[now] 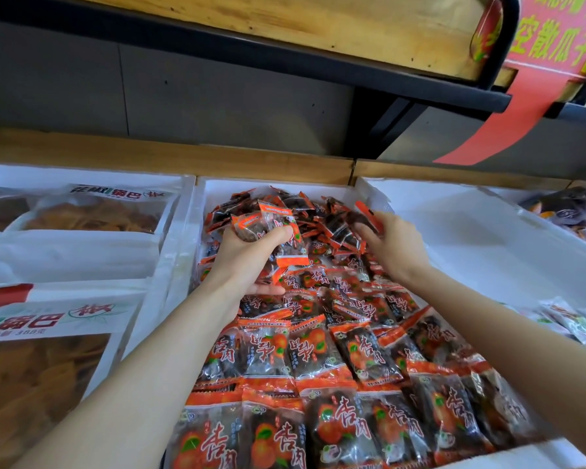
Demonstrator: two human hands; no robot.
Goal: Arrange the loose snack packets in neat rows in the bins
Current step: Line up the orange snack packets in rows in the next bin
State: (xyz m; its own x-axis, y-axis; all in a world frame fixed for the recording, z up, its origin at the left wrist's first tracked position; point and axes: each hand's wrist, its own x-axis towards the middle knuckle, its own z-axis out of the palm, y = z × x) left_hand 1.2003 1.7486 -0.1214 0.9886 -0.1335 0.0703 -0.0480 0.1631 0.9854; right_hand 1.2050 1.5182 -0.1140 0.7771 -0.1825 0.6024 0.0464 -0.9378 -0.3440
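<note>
A white bin (pixel 214 189) in the middle holds many small orange-and-dark snack packets (pixel 359 353). Near me they lie in neat overlapping rows; at the far end they sit in a loose heap (pixel 322 211). My left hand (pixel 247 255) grips a bunch of several packets (pixel 268 228) lifted above the heap. My right hand (pixel 396 245) reaches into the heap's right side, fingers curled round one or more packets (pixel 366 214) near the bin's right wall.
Left bins hold large white bags of brown crisps (pixel 92 214). To the right a white-lined bin (pixel 481 238) shows mostly bare lining, with other packets (pixel 569 319) at its edge. A dark-framed wooden shelf (pixel 285 38) hangs overhead, with a red sign (pixel 555 35) and red strip.
</note>
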